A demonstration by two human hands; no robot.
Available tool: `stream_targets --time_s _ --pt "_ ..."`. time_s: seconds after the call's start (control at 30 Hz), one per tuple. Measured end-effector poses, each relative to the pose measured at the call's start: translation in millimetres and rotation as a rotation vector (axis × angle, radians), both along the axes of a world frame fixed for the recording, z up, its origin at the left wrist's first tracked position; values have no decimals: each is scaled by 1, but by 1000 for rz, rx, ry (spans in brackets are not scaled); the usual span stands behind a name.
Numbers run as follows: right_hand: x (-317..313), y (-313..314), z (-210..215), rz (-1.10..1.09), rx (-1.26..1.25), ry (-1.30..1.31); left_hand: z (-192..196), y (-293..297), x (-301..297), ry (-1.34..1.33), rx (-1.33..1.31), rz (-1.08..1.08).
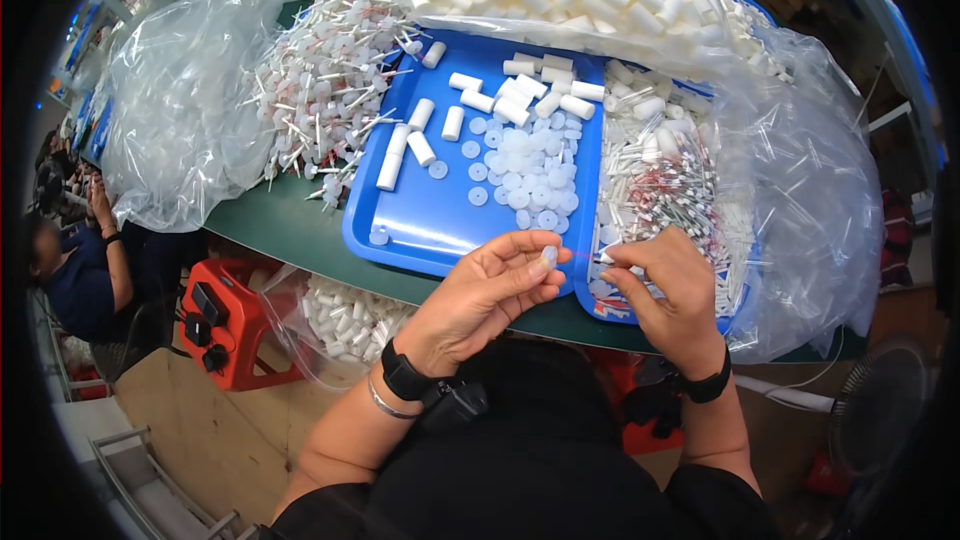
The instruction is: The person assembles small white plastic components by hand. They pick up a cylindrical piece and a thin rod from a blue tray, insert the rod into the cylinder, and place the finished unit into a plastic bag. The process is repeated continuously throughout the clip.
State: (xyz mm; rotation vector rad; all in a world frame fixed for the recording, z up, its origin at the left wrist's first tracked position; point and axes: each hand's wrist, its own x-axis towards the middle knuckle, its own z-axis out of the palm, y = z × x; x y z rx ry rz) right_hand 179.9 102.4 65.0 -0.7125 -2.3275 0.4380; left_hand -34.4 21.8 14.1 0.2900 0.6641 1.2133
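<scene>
Clear plastic bag [180,110] far left, a heap of white stemmed pump parts [335,80] spilling beside it. Blue tray [420,220] at centre holds white tubes [520,90] and flat round discs [525,175]. Your left hand [480,295] pinches a small translucent cap [548,257] at the near tray edge. Your right hand [670,290] pinches a thin red-tipped stem [603,258], just beside the cap. Right tray [600,308] is full of the same stems.

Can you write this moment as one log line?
left hand: pinches small clear cap | right hand: holds thin stick | blue tray
</scene>
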Motion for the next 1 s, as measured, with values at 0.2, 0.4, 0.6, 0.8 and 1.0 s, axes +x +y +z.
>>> stream_targets --time_s 0.2,0.4,0.6,0.8,1.0 --pt "-8 -1 -1 1 135 -72 -8 -6 6 268 84 70" --pt "-11 -4 -1 -47 226 -114 0 -5 9 201 41 113" --pt "-10 -6 1 -40 269 -147 -2 -5 8 197 23 138" --pt "-8 -9 2 -14 289 -156 -4 -6 7 193 20 114" --pt "-11 -12 1 29 291 -121 -4 -4 8 61 -32 85"
